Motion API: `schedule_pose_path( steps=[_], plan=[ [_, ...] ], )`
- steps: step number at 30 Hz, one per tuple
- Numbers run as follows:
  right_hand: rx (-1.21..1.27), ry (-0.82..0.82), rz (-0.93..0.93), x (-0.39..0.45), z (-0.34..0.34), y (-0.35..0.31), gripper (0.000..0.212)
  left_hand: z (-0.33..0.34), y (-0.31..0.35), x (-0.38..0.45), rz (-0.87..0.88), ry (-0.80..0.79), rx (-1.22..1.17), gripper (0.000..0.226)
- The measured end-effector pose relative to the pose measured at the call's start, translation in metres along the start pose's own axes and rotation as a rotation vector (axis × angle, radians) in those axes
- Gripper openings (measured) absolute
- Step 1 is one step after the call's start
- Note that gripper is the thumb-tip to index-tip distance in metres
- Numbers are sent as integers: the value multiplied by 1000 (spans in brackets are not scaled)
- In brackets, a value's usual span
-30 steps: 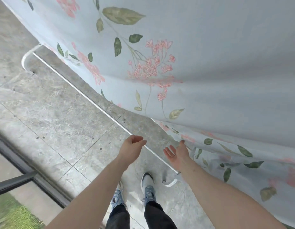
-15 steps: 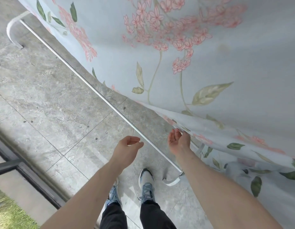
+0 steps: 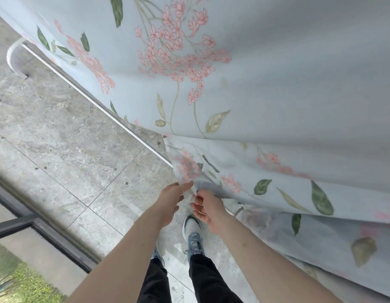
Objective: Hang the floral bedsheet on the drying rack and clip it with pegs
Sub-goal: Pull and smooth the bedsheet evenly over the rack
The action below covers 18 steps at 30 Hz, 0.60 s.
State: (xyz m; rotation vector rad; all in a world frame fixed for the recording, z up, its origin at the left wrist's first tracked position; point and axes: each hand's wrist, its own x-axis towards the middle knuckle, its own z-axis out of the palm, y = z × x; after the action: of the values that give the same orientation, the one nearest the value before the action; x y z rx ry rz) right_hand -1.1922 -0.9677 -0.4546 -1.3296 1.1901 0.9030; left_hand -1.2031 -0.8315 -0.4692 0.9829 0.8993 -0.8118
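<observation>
Bedsheet (image 3: 266,79), pale blue with pink flowers, fills the right and far side, draped over the drying rack's white rail (image 3: 91,101), which runs far-left across grey floor tiles (image 3: 58,149). Left hand (image 3: 170,204) and right hand (image 3: 208,211) pinch its near edge with curled fingers.

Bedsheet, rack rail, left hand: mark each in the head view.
bedsheet (image 3: 277,88): head view, plain blue cloth right of the pink flower cluster.
rack rail (image 3: 95,103): head view, middle of the bare white bar.
left hand (image 3: 170,199): head view, back of the hand.
</observation>
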Motion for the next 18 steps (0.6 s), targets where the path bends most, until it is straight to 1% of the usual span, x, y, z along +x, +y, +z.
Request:
schedule_pose_path(
  steps=[1, 3, 4, 5, 7, 8, 10, 11, 12, 13, 16, 18],
  plan=[
    [-29, -1, -6, -7, -5, 0, 25, 2, -2, -4, 37, 11, 17, 82],
    [-21, 17, -18, -19, -17, 2, 21, 5, -5, -9, 166, 134, 59, 40],
    [16, 33, -29, -23, -24, 4, 19, 5, -5, -10, 229, 207, 61, 27],
    [73, 52, -35, -25, -31, 9, 18, 6, -3, -11, 276, 253, 44, 22],
    [219, 62, -15, -25, -40, 21, 26, 10, 3, -12, 307, 259, -15, 23],
    [298, 44, 7, -22, -43, 28, 37, 12, 6, -12, 305, 249, -18, 24],
    [461, -5, 49, -13, -42, 36, 60, 17, 9, -10, 296, 234, 33, 28],
    [542, -22, 56, -9, -40, 36, 67, 19, 9, -8, 290, 224, 55, 29],
    [620, -41, 54, -2, -37, 34, 69, 21, 8, -5, 287, 216, 68, 28],
    [674, -52, 47, 5, -32, 30, 66, 21, 7, -1, 290, 215, 79, 27],
    [688, -41, 0, 21, -19, 12, 37, 16, 3, 12, 304, 267, 148, 24],
    [661, 54, -20, 42, -17, 7, 24, 10, 1, 26, 304, 324, 223, 27]
  ],
)
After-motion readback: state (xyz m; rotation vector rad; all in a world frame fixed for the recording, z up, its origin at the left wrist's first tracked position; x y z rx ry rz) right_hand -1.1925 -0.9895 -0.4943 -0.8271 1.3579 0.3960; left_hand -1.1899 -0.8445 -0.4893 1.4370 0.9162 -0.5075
